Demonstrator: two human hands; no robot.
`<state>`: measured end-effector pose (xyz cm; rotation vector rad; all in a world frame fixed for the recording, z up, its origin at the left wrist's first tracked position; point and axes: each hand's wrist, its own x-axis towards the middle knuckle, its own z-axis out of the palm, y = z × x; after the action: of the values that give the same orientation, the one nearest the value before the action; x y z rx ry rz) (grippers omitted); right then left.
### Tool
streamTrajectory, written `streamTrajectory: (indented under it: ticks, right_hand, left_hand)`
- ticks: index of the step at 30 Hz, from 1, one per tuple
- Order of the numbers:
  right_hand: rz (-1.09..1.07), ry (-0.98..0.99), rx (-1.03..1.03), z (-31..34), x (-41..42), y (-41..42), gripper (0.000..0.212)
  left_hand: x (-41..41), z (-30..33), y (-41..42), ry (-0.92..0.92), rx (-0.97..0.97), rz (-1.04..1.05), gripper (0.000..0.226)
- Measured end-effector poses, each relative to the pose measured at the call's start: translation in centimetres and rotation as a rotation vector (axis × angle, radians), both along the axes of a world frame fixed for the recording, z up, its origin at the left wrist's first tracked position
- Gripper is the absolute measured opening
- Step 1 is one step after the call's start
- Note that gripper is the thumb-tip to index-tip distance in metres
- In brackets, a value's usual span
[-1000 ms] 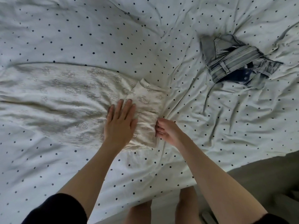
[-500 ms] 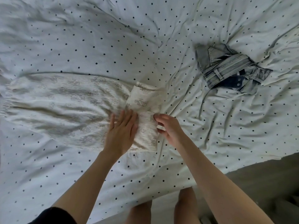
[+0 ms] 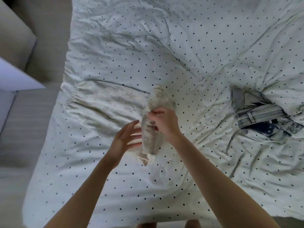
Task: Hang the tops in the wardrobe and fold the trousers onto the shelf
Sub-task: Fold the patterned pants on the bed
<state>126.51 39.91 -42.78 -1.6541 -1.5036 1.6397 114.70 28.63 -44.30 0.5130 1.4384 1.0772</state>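
Observation:
Cream patterned trousers (image 3: 105,102) lie stretched across the bed, waistband at the left. Their folded right end is raised off the bed as a thick bundle. My right hand (image 3: 164,122) grips that bundle from the right, fingers curled round the cloth. My left hand (image 3: 128,139) is beside the bundle on its left, fingers straight and spread, touching or nearly touching the cloth. Crumpled pale denim trousers (image 3: 258,114) with a dark lining lie on the bed to the right, apart from both hands.
The bed is covered by a white duvet with dark dots (image 3: 164,46), much creased. Floor (image 3: 19,129) shows to the left, with a pale piece of furniture (image 3: 14,74) at the far left. My bare legs stand at the bed's near edge.
My right hand has taken hold of the folded end and raised it off the bed. My left hand has lifted from pressing flat on the cloth. The view has shifted left.

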Motion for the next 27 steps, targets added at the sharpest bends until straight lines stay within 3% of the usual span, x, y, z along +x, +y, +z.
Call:
streamTrajectory:
  ticks: [3, 5, 7, 10, 12, 14, 16, 18, 21, 24, 27]
  right_hand:
    - [0.035, 0.101, -0.152, -0.7, -3.3, -0.2, 0.020]
    - [0.166, -0.021, 0.075, -1.7, -3.8, -0.7, 0.023]
    - [0.264, -0.174, 0.336, -2.9, -3.2, -1.4, 0.024]
    - [0.212, -0.296, 0.457, -4.6, -1.1, -2.3, 0.029]
    - [0.222, -0.342, 0.473, -5.5, 0.2, -2.7, 0.039]
    - [0.435, -0.455, 0.584, -6.3, 0.9, -3.0, 0.047]
    - [0.691, -0.579, 0.696, -7.1, 1.8, -3.2, 0.054]
    - [0.826, -0.672, 0.758, -7.4, 2.9, -2.9, 0.063]
    - [0.929, -0.750, 0.964, -7.7, 4.3, -1.1, 0.071]
    - [1.036, -0.815, 1.130, -7.9, 4.3, 1.7, 0.074]
    - [1.205, -0.861, 1.179, -8.2, 3.1, 4.3, 0.077]
  left_hand:
    - [-2.7, -0.6, -0.4, 0.040, -0.134, -0.058, 0.057]
    - [-4.0, -1.4, -0.3, 0.178, -0.243, -0.137, 0.067]
    - [-5.1, -2.9, -0.2, 0.407, -0.319, -0.175, 0.053]
    - [-5.7, -3.6, -0.4, 0.674, -0.395, -0.073, 0.037]
    - [-5.1, -3.5, -1.0, 0.976, -0.348, -0.060, 0.044]
    - [-3.6, -3.3, -1.6, 1.316, -0.187, -0.074, 0.048]
    - [-0.7, -3.2, -2.2, 1.475, 0.027, -0.132, 0.045]
    - [2.7, -3.6, -2.5, 1.433, 0.113, -0.262, 0.047]
    - [6.0, -5.4, -2.1, 1.297, -0.176, -0.450, 0.075]
    - [6.9, -7.2, -1.0, 1.342, -0.349, -0.482, 0.093]
    - [7.1, -8.0, -0.2, 1.390, -0.382, -0.386, 0.082]
